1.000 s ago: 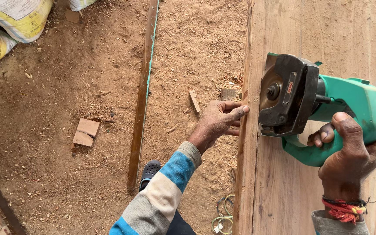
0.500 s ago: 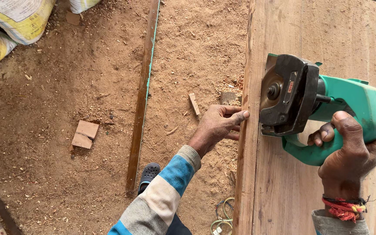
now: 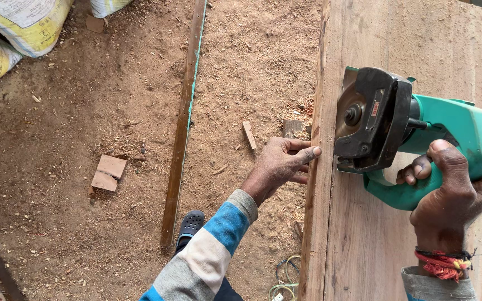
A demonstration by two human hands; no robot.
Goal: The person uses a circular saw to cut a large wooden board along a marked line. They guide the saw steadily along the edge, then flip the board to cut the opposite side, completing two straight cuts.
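Note:
A wide wooden plank (image 3: 397, 50) fills the right side of the head view. On it rests a green handheld circular saw (image 3: 414, 134) with a black blade guard, its blade facing the plank's left edge. My right hand (image 3: 453, 195) grips the saw's green handle, a red thread band at the wrist. My left hand (image 3: 283, 161), in a striped sleeve, presses its fingertips against the plank's left edge just beside the saw's blade guard.
The ground is covered in sawdust. A long thin wooden strip (image 3: 182, 122) lies left of the plank. Small wood offcuts (image 3: 107, 173) lie further left, printed sacks (image 3: 18, 28) at top left. My dark sandal (image 3: 189, 224) shows below; cables (image 3: 285, 278) lie by the plank.
The view has shifted slightly; the saw and both hands stay in nearly the same place against the plank.

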